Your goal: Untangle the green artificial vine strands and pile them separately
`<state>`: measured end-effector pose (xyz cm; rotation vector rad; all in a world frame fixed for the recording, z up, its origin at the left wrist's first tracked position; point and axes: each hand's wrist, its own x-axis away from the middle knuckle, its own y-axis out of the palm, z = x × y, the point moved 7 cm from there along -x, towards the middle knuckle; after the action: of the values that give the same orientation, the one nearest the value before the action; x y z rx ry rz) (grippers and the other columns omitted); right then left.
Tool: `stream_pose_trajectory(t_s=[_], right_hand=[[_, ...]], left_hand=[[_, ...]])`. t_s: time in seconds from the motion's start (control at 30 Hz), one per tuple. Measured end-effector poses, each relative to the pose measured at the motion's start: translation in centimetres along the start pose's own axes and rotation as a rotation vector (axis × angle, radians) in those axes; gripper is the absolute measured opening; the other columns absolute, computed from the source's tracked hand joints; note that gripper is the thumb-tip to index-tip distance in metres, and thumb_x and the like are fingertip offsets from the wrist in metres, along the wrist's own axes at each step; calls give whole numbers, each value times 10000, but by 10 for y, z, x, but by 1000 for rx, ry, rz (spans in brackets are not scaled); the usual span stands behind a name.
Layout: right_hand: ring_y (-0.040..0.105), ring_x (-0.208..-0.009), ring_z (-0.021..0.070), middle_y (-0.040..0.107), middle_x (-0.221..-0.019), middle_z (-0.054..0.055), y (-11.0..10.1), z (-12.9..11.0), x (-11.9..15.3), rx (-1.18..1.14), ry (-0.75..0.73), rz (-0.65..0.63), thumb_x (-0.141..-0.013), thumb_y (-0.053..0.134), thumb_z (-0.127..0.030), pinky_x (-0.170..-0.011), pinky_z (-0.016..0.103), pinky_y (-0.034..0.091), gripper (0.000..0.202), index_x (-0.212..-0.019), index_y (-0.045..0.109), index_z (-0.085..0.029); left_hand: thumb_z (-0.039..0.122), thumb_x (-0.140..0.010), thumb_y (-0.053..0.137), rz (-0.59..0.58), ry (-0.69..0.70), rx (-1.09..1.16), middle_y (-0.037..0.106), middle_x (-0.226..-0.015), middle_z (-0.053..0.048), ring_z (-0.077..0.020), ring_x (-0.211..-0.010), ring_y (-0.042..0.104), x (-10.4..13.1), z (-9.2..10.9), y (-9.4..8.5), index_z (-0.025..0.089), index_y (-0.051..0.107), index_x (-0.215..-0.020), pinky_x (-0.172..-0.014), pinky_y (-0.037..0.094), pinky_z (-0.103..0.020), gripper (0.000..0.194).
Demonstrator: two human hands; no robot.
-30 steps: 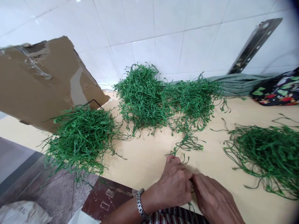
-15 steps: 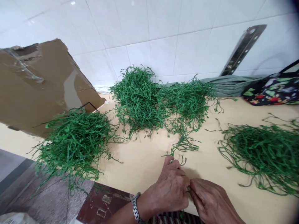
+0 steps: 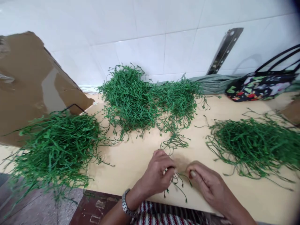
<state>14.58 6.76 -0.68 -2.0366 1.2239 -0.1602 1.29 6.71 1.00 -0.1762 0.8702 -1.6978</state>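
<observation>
My left hand point(image 3: 157, 172), with a metal watch band on the wrist, is closed around a few thin green stems point(image 3: 180, 187) that look artificial. Their dark, bud-like ends fan out below its fingers. To the right, my right hand point(image 3: 207, 184) is pinched, and a thin strand reaches its fingertips; its exact hold is partly hidden. Just beyond my left hand lies a small loose cluster of stems point(image 3: 177, 140). Larger heaps of the same stems rest at the left point(image 3: 58, 145), back middle point(image 3: 130, 97) and right point(image 3: 253, 143).
The pale table point(image 3: 131, 159) runs along a white tiled wall point(image 3: 150, 37). A cardboard box point(image 3: 30, 81) stands at the left behind a heap. Toward the back right are a floral bag point(image 3: 260, 86), green cloth point(image 3: 211, 84) and a metal bracket point(image 3: 226, 50) against the wall.
My hands were together and have moved apart, with the right going rightward. Stem ends now show below my left hand. The whole view has shifted toward the right.
</observation>
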Motion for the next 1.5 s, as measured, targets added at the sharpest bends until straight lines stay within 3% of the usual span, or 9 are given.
stream_pose_trajectory(t_s=[0.27, 0.6, 0.8, 1.0, 1.1, 1.2, 1.27, 1.37, 1.5], right_hand=[[509, -633, 109, 524, -736, 15, -40, 5, 3, -61, 140, 299, -887, 413, -245, -553, 211, 405, 166, -998, 524, -193], [510, -678, 103, 529, -747, 14, -8, -10, -10, -108, 85, 57, -788, 561, -194, -607, 216, 421, 80, -861, 564, -163], [494, -620, 80, 539, -696, 8, -11, -8, -9, -178, 32, 143, -821, 509, -134, -565, 198, 401, 67, -788, 567, -143], [523, -681, 101, 560, -762, 28, -13, -3, -3, -132, 29, 120, -817, 549, -187, -584, 223, 422, 111, -909, 590, -142], [516, -691, 112, 538, -788, 31, -32, -6, 5, -82, 45, 285, -782, 591, -205, -535, 223, 417, 251, -1025, 567, -146], [510, -641, 100, 539, -728, 14, -45, -32, 12, -44, -157, 448, -780, 566, -119, -492, 207, 414, 239, -1017, 560, -157], [539, -681, 111, 580, -767, 31, -36, -45, 8, 35, -244, 371, -786, 537, -73, -553, 221, 461, 243, -1015, 552, -156], [563, -759, 146, 592, -846, 77, -16, -36, -6, 185, -112, 213, -824, 473, -87, -657, 276, 492, 194, -995, 555, -128], [538, -677, 123, 554, -758, 49, -4, -19, -12, 134, -34, 129, -841, 432, -108, -602, 251, 462, 147, -844, 577, -132]], left_hand=[[189, -777, 560, 87, -175, 373, 570, -712, -37, -174, -768, 507, -4, -19, -7, 163, 623, -765, -756, 401, -341, 69], [172, -777, 584, 127, -74, 403, 570, -745, -39, -178, -791, 500, -4, -16, -4, 183, 615, -815, -775, 385, -352, 50], [141, -783, 572, 66, -26, 387, 585, -800, -51, -188, -864, 501, -5, -11, -1, 185, 601, -938, -803, 386, -365, 164], [94, -776, 538, 62, -38, 301, 579, -745, -39, -181, -822, 498, -6, -10, -1, 171, 598, -839, -787, 396, -364, 116], [69, -766, 531, 90, -34, 201, 562, -741, -29, -174, -808, 498, -6, -8, -2, 169, 582, -851, -776, 400, -356, 141], [49, -757, 527, 104, 19, 85, 548, -740, -19, -168, -798, 490, -7, -1, -2, 173, 549, -893, -776, 400, -354, 185], [41, -752, 525, 112, 71, 36, 542, -743, -16, -166, -792, 485, -7, 6, -1, 175, 520, -908, -776, 401, -357, 206], [36, -751, 519, 111, 133, 0, 541, -754, -19, -171, -805, 486, -7, 14, 2, 181, 492, -904, -790, 405, -368, 212], [40, -755, 516, 110, 172, 0, 553, -764, -22, -176, -830, 500, -6, 18, 4, 189, 481, -915, -828, 417, -386, 221]])
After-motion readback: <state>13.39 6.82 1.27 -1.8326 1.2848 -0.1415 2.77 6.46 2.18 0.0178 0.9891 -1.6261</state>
